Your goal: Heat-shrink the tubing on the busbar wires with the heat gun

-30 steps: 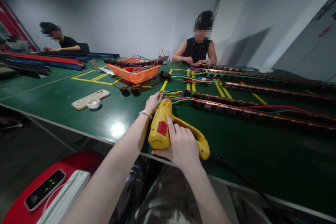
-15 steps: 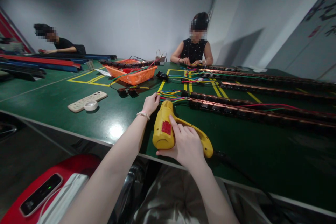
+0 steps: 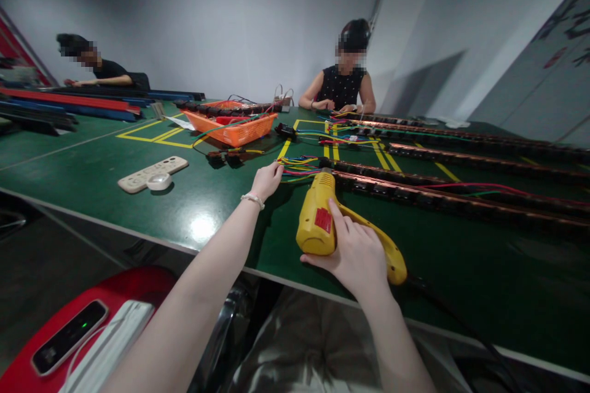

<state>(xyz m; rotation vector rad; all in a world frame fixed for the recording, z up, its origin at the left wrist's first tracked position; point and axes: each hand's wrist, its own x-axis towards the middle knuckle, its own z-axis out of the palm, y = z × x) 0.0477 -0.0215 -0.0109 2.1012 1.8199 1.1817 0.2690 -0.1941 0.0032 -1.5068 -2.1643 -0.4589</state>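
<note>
My left hand (image 3: 268,180) pinches the ends of several coloured wires (image 3: 302,166), which run right to a long dark bar with copper strips (image 3: 391,187). My right hand (image 3: 357,249) is wrapped round a yellow heat gun (image 3: 318,215) with a red label. The gun's nozzle points away from me, at the place where the wires meet the bar. Some of my right fingers are hidden by the gun's body and handle.
An orange basket (image 3: 239,130) holds dark parts behind my left hand. A beige tray (image 3: 152,175) and a small white dish (image 3: 159,182) lie to the left. Across the green table (image 3: 221,196), a person (image 3: 343,89) handles wires; another person (image 3: 110,73) sits far left.
The heat gun and my right hand have moved to the right, along the wires towards the bar. My left hand has stayed at the wire ends, almost still.
</note>
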